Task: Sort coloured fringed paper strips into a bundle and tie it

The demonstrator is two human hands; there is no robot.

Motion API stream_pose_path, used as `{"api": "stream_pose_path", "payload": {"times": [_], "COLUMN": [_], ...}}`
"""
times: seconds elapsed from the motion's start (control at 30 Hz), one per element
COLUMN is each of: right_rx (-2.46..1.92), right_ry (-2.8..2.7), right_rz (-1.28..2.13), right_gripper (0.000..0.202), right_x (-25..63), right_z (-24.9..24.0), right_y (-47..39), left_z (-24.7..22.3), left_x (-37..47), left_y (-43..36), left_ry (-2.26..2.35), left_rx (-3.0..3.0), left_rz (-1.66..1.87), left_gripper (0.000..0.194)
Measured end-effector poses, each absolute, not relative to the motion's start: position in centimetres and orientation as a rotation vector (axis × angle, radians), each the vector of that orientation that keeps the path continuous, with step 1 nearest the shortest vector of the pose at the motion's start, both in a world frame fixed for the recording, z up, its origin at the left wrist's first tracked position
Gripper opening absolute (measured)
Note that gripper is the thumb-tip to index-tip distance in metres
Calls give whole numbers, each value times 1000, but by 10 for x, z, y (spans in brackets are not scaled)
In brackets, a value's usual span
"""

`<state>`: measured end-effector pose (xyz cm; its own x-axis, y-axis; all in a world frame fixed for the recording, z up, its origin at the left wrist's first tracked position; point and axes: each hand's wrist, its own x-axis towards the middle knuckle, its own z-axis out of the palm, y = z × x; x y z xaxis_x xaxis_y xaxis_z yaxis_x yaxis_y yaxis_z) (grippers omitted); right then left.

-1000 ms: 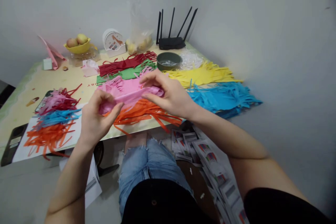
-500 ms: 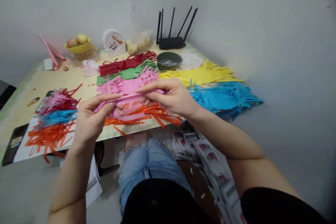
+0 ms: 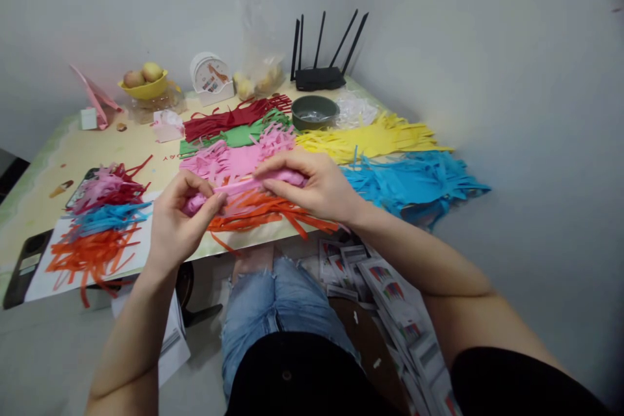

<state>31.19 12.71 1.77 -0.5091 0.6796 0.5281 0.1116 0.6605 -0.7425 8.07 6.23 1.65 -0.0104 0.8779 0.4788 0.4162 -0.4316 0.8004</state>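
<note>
Stretched between both hands is a pink fringed paper strip [image 3: 238,186], rolled or folded narrow and held just above the table's front edge. My left hand [image 3: 182,214] pinches its left end between thumb and fingers. At the right end, my right hand [image 3: 314,185] grips it the same way, with part of the roll hidden behind the fingers. Below lies orange fringed paper [image 3: 273,213]. Behind the hands is more pink fringed paper [image 3: 234,159] lying flat, then green fringed paper [image 3: 238,138] and dark red fringed paper [image 3: 229,120].
Yellow fringed paper [image 3: 375,139] and blue fringed paper [image 3: 409,179] lie to the right. A green-grey bowl [image 3: 314,122] and black router [image 3: 319,79] stand at the back. Left are an orange fringe bundle [image 3: 92,250] and a yellow fruit bowl [image 3: 143,90]. Packets [image 3: 390,292] lie below.
My left hand has shifted slightly right, and its fingers have curled around the strip's end. The strip looks more tightly gathered, with its hanging fringe less visible. My right hand has barely moved.
</note>
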Motion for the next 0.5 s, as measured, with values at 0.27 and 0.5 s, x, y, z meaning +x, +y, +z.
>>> {"api": "stream_pose_path", "payload": {"times": [0.27, 0.5], "right_rx": [-734, -518], "right_ry": [-1994, -1619], "right_rz": [782, 1425], "right_gripper": [8, 15], "right_x": [311, 304], "right_z": [17, 9], "right_y": [125, 125], "left_z": [15, 4], "left_x": [83, 82], "left_y": [60, 64], "left_ry": [1557, 1250], "left_rx": [2151, 1610], "left_rz": [1295, 1466], "left_gripper": [5, 11]}}
